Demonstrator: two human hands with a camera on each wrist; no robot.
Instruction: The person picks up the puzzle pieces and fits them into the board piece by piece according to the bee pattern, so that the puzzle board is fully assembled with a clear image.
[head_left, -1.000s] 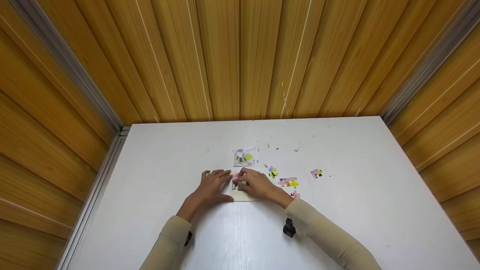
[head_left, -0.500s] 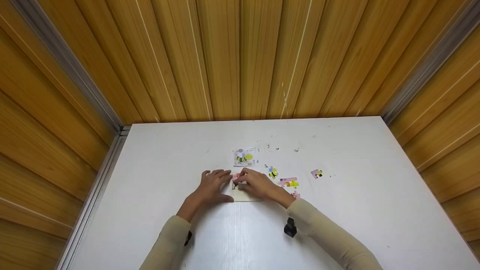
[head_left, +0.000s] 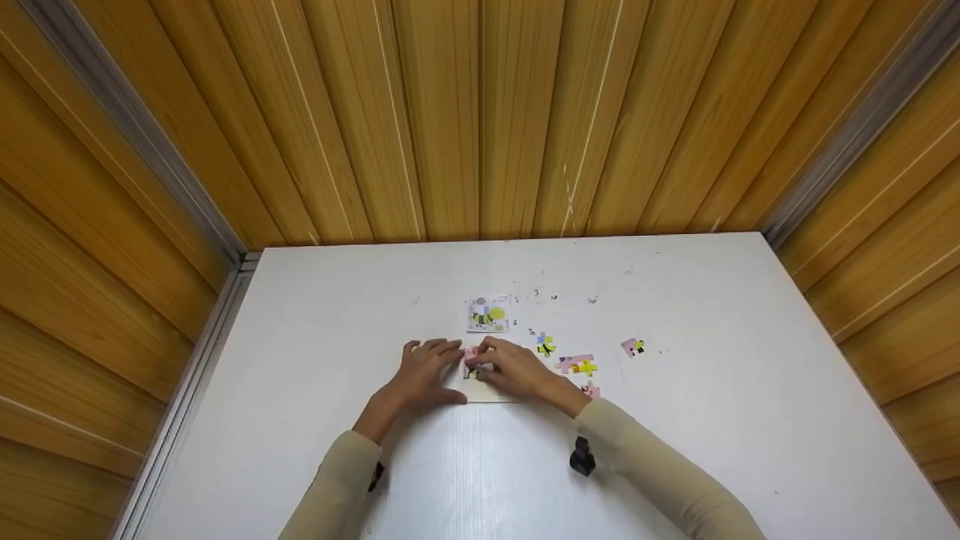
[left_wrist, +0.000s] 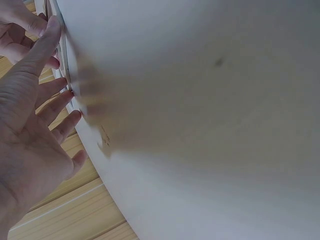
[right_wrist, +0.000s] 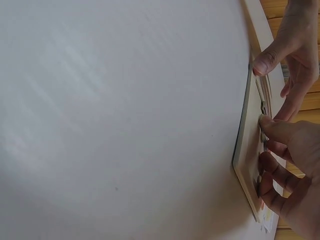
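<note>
A pale wooden puzzle board (head_left: pixel 491 393) lies flat on the table, partly covered by both hands. My left hand (head_left: pixel 424 375) rests along its left side, thumb at the near left corner and the other fingers spread and relaxed. In the right wrist view, that thumb (right_wrist: pixel 267 61) touches the board's edge. My right hand (head_left: pixel 519 369) bends over the board, its thumb and forefinger pinching a small puzzle piece (head_left: pixel 473 372) against it. The fingers hide most of that piece. Pink puzzle pieces (head_left: pixel 470 352) show at the board's far left, between the hands.
Beyond the board lies a square bee picture card (head_left: pixel 488 314). Loose jigsaw pieces are to the right: a yellow-and-black one (head_left: pixel 545 345), a pink-and-yellow cluster (head_left: pixel 577 364), a pink one (head_left: pixel 592 389) by the right wrist, and another (head_left: pixel 634 346) farther out. Wood-panelled walls (head_left: pixel 480 120) enclose the table.
The right thumb and forefinger shift very slightly over the same spot on the board. The left hand and loose pieces stay in place.
</note>
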